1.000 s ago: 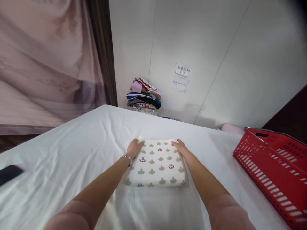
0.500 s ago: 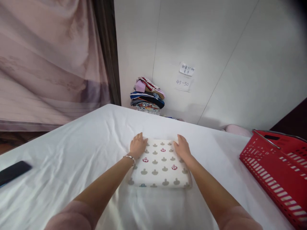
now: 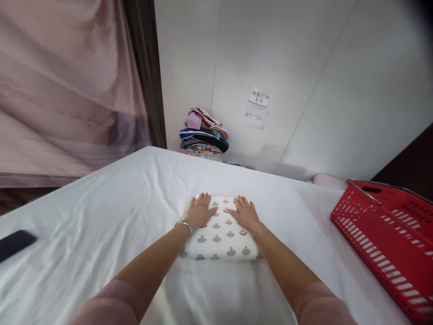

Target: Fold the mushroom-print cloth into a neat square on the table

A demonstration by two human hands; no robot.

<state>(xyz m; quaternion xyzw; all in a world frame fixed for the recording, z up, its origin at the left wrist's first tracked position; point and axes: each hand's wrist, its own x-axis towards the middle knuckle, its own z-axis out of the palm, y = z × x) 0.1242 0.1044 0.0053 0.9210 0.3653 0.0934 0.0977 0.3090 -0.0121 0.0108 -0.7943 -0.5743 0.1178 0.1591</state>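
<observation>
A white folded cloth (image 3: 223, 241) printed with grey, red and blue mushroom-like shapes lies in front of me as a flat, rounded rectangle. Resting on its far left part is my left hand (image 3: 200, 211), palm down with the fingers outstretched; a silvery bracelet (image 3: 184, 224) circles that wrist. On the far right part, my right hand (image 3: 246, 213) also lies flat, its fingers spread and the thumb pointing inward. Neither hand grips the fabric. Between the two thumbs a strip of the printed cloth shows, and its near edge faces me uncovered.
The cloth lies on a white-sheeted table (image 3: 118, 216). A red plastic basket (image 3: 382, 225) with a metal handle stands at the right. At the left edge is a dark phone (image 3: 15, 243). Behind the table rises a stack of folded clothes (image 3: 204, 133) against the wall; a pink curtain (image 3: 67, 90) hangs left.
Both hands have moved inward from the cloth's far side edges onto its top and now lie flatter. The whole view has shifted slightly.
</observation>
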